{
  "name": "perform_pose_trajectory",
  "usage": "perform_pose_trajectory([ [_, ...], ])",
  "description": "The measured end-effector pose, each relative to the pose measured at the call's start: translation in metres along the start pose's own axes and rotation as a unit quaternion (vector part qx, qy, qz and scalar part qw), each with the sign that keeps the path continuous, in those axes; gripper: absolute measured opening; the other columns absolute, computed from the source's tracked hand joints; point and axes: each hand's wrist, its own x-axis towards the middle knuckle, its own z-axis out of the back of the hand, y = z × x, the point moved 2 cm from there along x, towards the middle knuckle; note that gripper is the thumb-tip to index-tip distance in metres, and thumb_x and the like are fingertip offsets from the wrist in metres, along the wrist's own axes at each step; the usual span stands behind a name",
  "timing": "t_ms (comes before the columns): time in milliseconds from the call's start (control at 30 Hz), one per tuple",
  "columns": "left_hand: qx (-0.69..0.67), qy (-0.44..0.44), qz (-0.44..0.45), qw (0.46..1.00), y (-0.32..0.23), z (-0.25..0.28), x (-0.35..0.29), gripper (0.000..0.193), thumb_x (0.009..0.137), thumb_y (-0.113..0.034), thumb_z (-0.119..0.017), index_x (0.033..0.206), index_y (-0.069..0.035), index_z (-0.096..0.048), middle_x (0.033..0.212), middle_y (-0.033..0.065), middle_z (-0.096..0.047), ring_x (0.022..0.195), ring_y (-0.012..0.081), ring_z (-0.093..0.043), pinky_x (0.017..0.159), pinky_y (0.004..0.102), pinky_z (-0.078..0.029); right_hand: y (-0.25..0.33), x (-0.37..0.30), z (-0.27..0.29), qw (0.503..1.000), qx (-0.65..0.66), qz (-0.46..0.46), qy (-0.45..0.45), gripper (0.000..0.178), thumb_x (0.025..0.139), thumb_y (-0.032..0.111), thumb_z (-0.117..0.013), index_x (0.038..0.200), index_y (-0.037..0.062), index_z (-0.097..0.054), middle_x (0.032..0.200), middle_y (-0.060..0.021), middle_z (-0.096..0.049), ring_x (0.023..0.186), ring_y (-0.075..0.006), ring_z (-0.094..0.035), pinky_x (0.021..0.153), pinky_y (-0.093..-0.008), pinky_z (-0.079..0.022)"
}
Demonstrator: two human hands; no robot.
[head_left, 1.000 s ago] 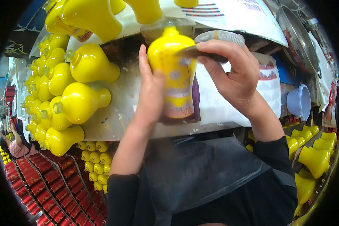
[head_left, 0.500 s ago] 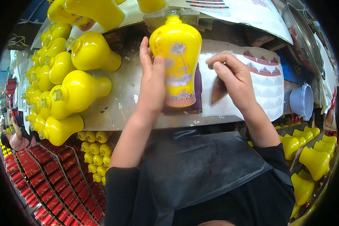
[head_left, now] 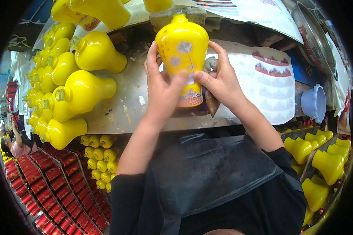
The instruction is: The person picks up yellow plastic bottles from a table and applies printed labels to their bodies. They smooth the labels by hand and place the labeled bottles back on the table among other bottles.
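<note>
A glossy yellow bottle (head_left: 180, 35) with a clear glass neck stands in front of me, its neck pointing away. Grey-purple flowers and a patterned band near its base decorate it. My left hand (head_left: 161, 84) is closed round its left side, thumb across the lower front. On the other side my right hand (head_left: 225, 82) grips the bottle, its thumb pressed on the front and fingers behind. Beneath the right palm juts a pointed, flat brown piece (head_left: 212, 104), apparently a scraper, held in the same hand. A crumpled greyish bit (head_left: 211, 63) shows by the right fingers.
Several yellow bottles (head_left: 90, 92) lie at the left of the worktop (head_left: 135, 113). On the right lie a white decal sheet (head_left: 272, 90) and a pale blue bucket (head_left: 313, 103). Red packages (head_left: 62, 184) fill racks at lower left. A person (head_left: 17, 147) is at far left.
My right hand has come left from above the decal sheet onto the bottle, keeping the brown piece. My left thumb has moved across the bottle's lower front.
</note>
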Motion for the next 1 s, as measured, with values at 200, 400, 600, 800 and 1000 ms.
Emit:
perform_pose_trajectory([
  [200,0.035,0.001,-0.005,0.999,0.0,0.0,-0.001,0.093,0.091,-0.014,-0.075,0.163,-0.004,-0.018,0.153,0.0187,-0.028,0.142,0.0316,-0.039,0.114,0.0472,-0.046,-0.006,0.0,0.001,0.999,0.014,0.02,0.027,0.086,0.098,0.032,-0.075,0.158,-0.0019,-0.023,0.141,-0.024,-0.05,0.105,-0.0185,-0.07,0.084,-0.0288,-0.062],
  [400,-0.009,0.013,0.008,1.0,0.005,0.003,-0.002,0.097,0.092,-0.019,-0.074,0.166,-0.006,-0.012,0.159,0.0204,-0.025,0.148,0.0342,-0.034,0.121,0.0466,-0.036,-0.001,-0.001,0.001,0.999,-0.029,0.014,0.019,0.091,0.098,0.038,-0.073,0.162,-0.0001,-0.022,0.138,-0.0225,-0.055,0.092,-0.0141,-0.07,0.076,-0.0261,-0.059],
  [600,0.052,0.027,-0.022,0.998,0.005,0.0,-0.003,0.098,0.092,-0.021,-0.073,0.165,-0.002,-0.01,0.16,0.0232,-0.025,0.149,0.0361,-0.033,0.123,0.0474,-0.032,0.011,0.0,0.0,0.999,-0.048,0.022,0.002,0.1,0.086,0.038,-0.079,0.16,-0.0044,-0.025,0.12,-0.0293,-0.067,0.095,-0.0308,-0.073,0.09,-0.0371,-0.056],
  [800,0.057,0.034,0.015,0.998,-0.005,0.003,-0.003,0.102,0.089,-0.021,-0.075,0.164,0.002,-0.008,0.161,0.0261,-0.025,0.15,0.039,-0.033,0.123,0.0482,-0.031,0.008,0.002,0.007,0.999,-0.027,-0.029,0.026,0.1,0.087,0.039,-0.078,0.159,-0.0046,-0.025,0.118,-0.03,-0.069,0.103,-0.0352,-0.072,0.092,-0.0403,-0.055],
  [1000,0.206,0.044,-0.007,0.977,-0.013,-0.005,-0.006,0.111,0.086,-0.021,-0.076,0.164,0.002,-0.001,0.163,0.0282,-0.022,0.151,0.0402,-0.032,0.124,0.0465,-0.029,0.006,0.007,0.003,0.996,-0.092,0.005,-0.019,0.087,0.093,0.042,-0.071,0.158,0.0013,-0.032,0.114,-0.0283,-0.07,0.1,-0.0336,-0.072,0.091,-0.0396,-0.055],
])
